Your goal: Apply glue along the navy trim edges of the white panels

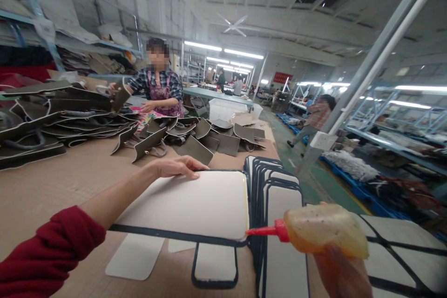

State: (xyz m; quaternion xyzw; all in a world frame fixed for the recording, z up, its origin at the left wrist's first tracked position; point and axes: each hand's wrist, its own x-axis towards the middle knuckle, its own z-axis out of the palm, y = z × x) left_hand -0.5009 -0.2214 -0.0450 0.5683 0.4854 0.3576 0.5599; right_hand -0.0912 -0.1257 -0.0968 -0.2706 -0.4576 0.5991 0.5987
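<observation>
My left hand (178, 166) lies flat, fingers stretched out, on the far edge of a white panel with a dark blue border (195, 205) on the brown table. My right hand (344, 272) grips a soft yellowish glue bottle (324, 230) with a red nozzle (265, 231). The nozzle tip touches the panel's right near corner. A red sleeve covers my left forearm.
A fanned stack of similar white bordered panels (275, 186) lies to the right. Grey-olive bag pieces (195, 137) are piled across the table's far side, where a person in a plaid shirt (159, 88) works. Another person (312, 118) walks in the aisle by a metal post (363, 70).
</observation>
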